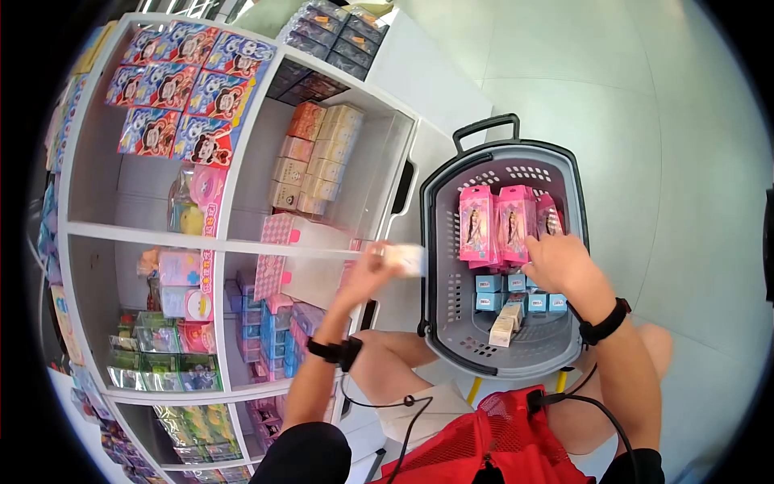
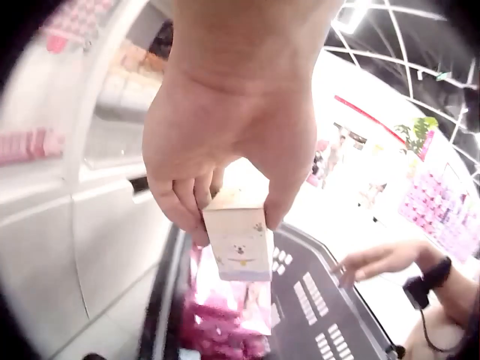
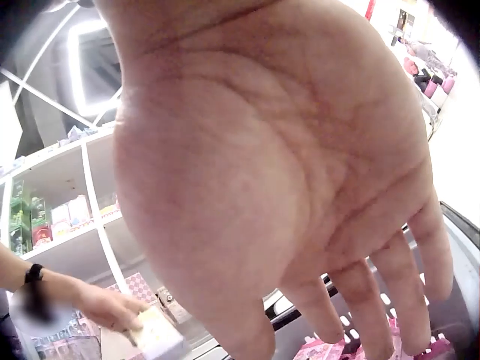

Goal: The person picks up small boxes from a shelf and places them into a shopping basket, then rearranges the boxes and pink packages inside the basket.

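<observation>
My left hand pinches a small cream box between thumb and fingers, at the left rim of a grey shopping basket. The box shows a little white animal face with a blue band below. My right hand hangs over the right part of the basket, its fingers straight and loosely spread in the right wrist view, with nothing gripped. Under and beside it lie pink doll boxes, several small light-blue boxes and a few cream boxes.
A white shelf unit stands on the left, holding stacked small boxes, red-and-blue packs and blue boxes. The basket's black handle rises at its far end. Pale floor tiles stretch to the right.
</observation>
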The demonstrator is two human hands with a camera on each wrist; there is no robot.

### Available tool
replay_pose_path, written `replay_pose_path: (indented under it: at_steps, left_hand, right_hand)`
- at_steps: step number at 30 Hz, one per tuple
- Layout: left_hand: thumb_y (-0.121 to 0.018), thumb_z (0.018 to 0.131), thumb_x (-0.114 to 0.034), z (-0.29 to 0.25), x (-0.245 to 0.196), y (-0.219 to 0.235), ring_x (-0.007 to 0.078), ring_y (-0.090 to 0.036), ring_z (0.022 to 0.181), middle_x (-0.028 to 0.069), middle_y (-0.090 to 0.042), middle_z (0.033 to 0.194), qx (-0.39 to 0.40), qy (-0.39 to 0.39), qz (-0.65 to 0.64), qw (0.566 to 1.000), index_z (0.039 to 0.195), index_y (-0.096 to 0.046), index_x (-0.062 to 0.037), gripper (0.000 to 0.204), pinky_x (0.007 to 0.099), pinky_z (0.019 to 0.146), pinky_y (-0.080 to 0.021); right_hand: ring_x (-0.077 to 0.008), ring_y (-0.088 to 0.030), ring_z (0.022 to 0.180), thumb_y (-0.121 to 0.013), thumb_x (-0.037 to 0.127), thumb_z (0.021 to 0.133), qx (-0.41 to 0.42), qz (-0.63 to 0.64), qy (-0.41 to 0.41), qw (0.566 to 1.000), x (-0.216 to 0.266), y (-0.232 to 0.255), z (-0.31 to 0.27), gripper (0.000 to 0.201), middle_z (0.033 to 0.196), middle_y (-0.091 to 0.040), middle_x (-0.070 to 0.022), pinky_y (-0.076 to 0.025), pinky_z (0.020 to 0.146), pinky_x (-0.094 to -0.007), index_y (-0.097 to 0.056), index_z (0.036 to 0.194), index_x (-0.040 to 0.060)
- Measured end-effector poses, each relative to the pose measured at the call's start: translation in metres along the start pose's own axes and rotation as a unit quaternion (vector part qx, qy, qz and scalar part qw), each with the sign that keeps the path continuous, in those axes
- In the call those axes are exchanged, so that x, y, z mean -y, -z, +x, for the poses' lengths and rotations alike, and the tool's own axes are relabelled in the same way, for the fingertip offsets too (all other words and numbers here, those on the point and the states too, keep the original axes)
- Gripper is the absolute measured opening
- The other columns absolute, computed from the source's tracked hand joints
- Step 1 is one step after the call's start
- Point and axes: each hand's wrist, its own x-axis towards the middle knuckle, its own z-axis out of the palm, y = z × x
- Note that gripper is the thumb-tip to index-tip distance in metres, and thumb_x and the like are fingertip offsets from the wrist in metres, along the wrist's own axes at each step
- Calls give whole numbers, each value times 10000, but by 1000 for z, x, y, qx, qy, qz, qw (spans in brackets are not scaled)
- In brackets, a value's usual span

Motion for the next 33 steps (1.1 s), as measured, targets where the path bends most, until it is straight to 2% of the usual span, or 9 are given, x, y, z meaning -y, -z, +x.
replay_pose_path:
  at_steps: [6,9,12,14,16,17,22,26,33]
  left_hand:
    - [-703,977,-195,16,-46,127,201,-654,1079,148,-673,1248,-203,18,32,978,1513,-372,-29,651,322,916,-521]
    - [-702,972,-174,44,-43,161,200,-641,1090,145,-652,1271,-112,67,-22,991,1518,-370,-35,654,310,868,-512]
    - [-697,971,-161,75,-52,185,193,-633,1122,140,-649,1263,-105,62,47,991,1509,-375,-32,639,325,902,-523]
    - [-724,925,-161,96,-52,202,284,-644,1162,196,-648,1274,-148,73,90,982,1487,-396,-30,664,398,967,-523]
    - [-738,868,-160,113,-48,222,415,-619,1220,284,-623,1299,-172,30,383,907,1476,-396,-32,709,468,1034,-489]
    - [-705,833,-133,117,-49,228,484,-564,1275,351,-582,1327,-183,69,411,890,1480,-388,-41,727,478,1071,-459]
    - [-665,815,-117,149,20,290,451,-561,1304,358,-573,1348,-158,165,532,815,1477,-375,0,732,433,1091,-457]
    - [-697,783,-125,146,35,283,439,-560,1318,358,-571,1362,-148,261,500,812,1442,-371,92,767,412,1105,-450]
    - [-730,775,-124,145,34,256,450,-566,1306,349,-575,1367,-110,253,455,847,1431,-349,131,801,425,1108,-443]
  right_hand:
    - [-348,-723,1014,-624,361,946,22,3,5,1000,12,-3,-1,395,1070,-744,-170,-542,890,-490,-647,1197,57]
    - [-348,-722,1015,-615,365,943,28,-4,8,1000,13,-8,1,404,1081,-744,-168,-546,884,-488,-645,1204,58]
    - [-345,-719,1027,-615,363,938,32,-5,2,999,11,-4,2,409,1091,-742,-159,-545,884,-485,-642,1210,59]
    - [-343,-716,1037,-618,361,935,40,-7,4,999,10,-3,1,411,1099,-741,-155,-542,888,-483,-639,1213,59]
    - [-343,-714,1037,-621,356,935,28,-6,4,1000,8,-2,2,399,1098,-738,-152,-538,898,-476,-644,1199,57]
    - [-343,-714,1037,-621,356,935,30,-4,4,1000,7,-1,1,399,1098,-738,-152,-538,898,-476,-644,1199,57]
    - [-348,-712,1038,-622,354,941,28,-1,-9,1000,-3,1,0,393,1090,-732,-165,-538,909,-463,-646,1200,60]
    - [-345,-711,1027,-622,358,945,41,-12,-16,999,-11,0,3,404,1086,-728,-163,-533,906,-465,-640,1218,62]
    - [-337,-712,1019,-629,358,940,38,-17,-17,999,-11,-4,8,417,1073,-726,-155,-533,894,-461,-639,1229,57]
